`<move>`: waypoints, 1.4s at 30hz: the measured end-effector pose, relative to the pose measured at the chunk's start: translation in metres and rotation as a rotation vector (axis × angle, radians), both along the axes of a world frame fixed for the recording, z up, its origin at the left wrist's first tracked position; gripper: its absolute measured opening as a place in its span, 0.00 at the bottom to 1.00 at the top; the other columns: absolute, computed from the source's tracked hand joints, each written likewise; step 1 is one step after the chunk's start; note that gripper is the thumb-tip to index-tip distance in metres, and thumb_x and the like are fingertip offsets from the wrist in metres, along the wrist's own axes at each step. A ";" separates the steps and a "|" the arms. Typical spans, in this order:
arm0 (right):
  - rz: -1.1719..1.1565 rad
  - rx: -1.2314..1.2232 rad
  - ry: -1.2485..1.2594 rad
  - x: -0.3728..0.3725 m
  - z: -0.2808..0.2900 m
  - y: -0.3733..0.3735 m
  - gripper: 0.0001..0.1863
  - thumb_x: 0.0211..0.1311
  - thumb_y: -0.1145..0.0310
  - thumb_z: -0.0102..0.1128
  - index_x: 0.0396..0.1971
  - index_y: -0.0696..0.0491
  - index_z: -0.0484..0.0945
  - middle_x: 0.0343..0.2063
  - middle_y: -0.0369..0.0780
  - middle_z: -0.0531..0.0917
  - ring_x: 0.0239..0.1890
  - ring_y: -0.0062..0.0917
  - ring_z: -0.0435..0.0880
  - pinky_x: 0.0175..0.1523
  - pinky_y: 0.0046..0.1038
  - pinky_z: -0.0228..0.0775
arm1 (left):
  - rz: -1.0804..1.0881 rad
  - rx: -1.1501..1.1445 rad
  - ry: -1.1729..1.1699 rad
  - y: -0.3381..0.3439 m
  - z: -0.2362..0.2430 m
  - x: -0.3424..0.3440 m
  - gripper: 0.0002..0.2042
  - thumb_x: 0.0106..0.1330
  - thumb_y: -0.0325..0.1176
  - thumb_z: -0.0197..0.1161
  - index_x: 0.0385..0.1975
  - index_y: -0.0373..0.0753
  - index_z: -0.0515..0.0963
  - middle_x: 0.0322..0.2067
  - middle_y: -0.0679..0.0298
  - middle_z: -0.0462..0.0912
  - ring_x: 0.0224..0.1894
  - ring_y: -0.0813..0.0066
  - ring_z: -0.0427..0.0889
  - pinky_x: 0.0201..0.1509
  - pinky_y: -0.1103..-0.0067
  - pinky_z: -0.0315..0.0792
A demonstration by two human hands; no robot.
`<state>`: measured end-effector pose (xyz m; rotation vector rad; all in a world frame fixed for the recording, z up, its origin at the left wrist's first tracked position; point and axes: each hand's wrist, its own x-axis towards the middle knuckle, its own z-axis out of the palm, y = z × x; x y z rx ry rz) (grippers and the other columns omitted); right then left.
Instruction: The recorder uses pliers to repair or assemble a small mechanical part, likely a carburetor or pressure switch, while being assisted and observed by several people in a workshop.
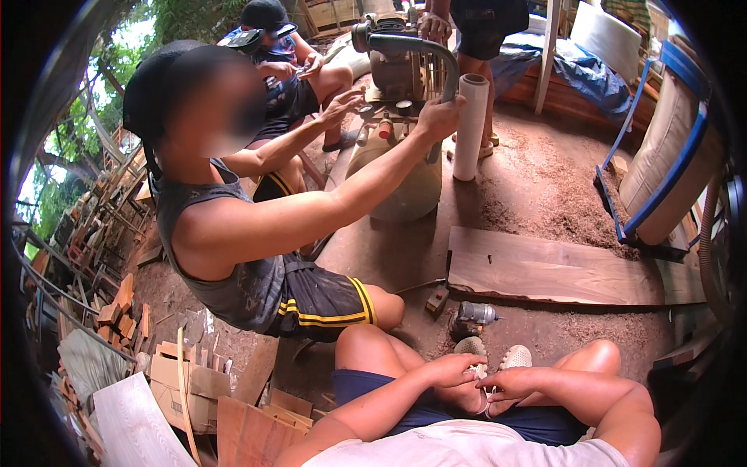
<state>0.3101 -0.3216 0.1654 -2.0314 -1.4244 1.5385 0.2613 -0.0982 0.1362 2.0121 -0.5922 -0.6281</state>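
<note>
Both hands meet low in front of my lap, above my feet. My left hand comes in with its fingers bent together. Against its fingertips, my right hand has its fingers curled in a pinch. Something small and pale shows between them, too small to name. Just beyond the hands are two light, perforated shoes. A grey power drill lies on the floor past the shoes, beside a small dark box-shaped device.
A co-worker on the left grips the curved handle of an air compressor. Nearby stands a white plastic-looking roll. A wooden slab lies ahead; a blue-framed bag unit stands right. Wood scraps and cardboard lie left.
</note>
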 end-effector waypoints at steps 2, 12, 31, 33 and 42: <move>-0.005 0.001 -0.006 -0.001 0.000 0.000 0.28 0.63 0.54 0.56 0.62 0.46 0.65 0.40 0.52 0.82 0.44 0.48 0.81 0.50 0.43 0.71 | 0.001 -0.001 0.002 0.000 -0.001 0.000 0.24 0.64 0.38 0.56 0.61 0.40 0.67 0.55 0.48 0.74 0.57 0.51 0.73 0.61 0.65 0.67; 0.019 -0.045 -0.001 0.001 0.003 0.002 0.29 0.64 0.56 0.55 0.64 0.47 0.63 0.47 0.48 0.81 0.48 0.43 0.80 0.53 0.38 0.70 | 0.005 0.003 -0.007 0.001 -0.003 -0.001 0.24 0.65 0.39 0.56 0.61 0.40 0.67 0.55 0.48 0.74 0.58 0.51 0.72 0.61 0.65 0.67; -0.001 -0.017 0.027 0.000 0.001 0.000 0.28 0.64 0.56 0.55 0.63 0.48 0.64 0.44 0.49 0.81 0.46 0.45 0.81 0.51 0.40 0.71 | -0.005 -0.014 -0.019 0.002 0.000 -0.001 0.24 0.65 0.38 0.55 0.61 0.39 0.66 0.56 0.48 0.73 0.58 0.51 0.72 0.61 0.66 0.67; 0.006 -0.035 0.029 0.000 0.002 0.000 0.29 0.65 0.56 0.54 0.64 0.48 0.63 0.46 0.48 0.81 0.46 0.43 0.81 0.52 0.37 0.71 | -0.003 -0.018 -0.016 0.002 -0.002 -0.001 0.24 0.65 0.38 0.55 0.61 0.39 0.66 0.56 0.48 0.73 0.58 0.51 0.72 0.61 0.66 0.67; -0.013 -0.020 0.054 0.000 0.005 0.001 0.28 0.65 0.56 0.55 0.63 0.48 0.64 0.45 0.48 0.81 0.46 0.42 0.81 0.51 0.37 0.71 | 0.008 0.007 -0.012 0.001 -0.002 -0.002 0.24 0.65 0.38 0.55 0.61 0.40 0.67 0.56 0.49 0.73 0.58 0.51 0.72 0.61 0.65 0.67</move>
